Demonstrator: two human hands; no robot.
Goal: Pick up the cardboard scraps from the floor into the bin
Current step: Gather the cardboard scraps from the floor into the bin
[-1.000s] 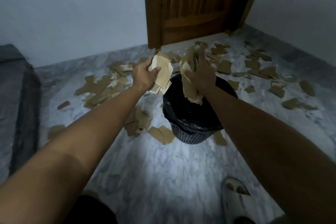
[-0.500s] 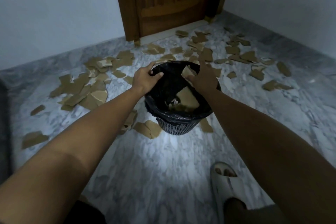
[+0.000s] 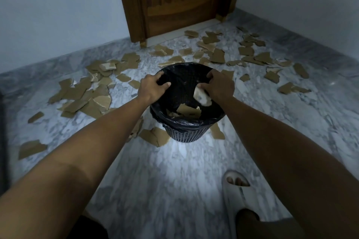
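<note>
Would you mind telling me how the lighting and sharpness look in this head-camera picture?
Head view: a bright pool of light falls on the marble floor before the bin, with dim edges; the pale scrap under the right hand is motion-blurred; wide-angle distortion stretches the forearms.

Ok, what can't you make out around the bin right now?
Head view only:
- Bin depth: scraps and dark liner hide the bottom.
- Right hand: a pale scrap under it, blurred; grip unclear.
- Floor behind the bin: hidden by it.
- Left hand fingertips: lost against liner.
</note>
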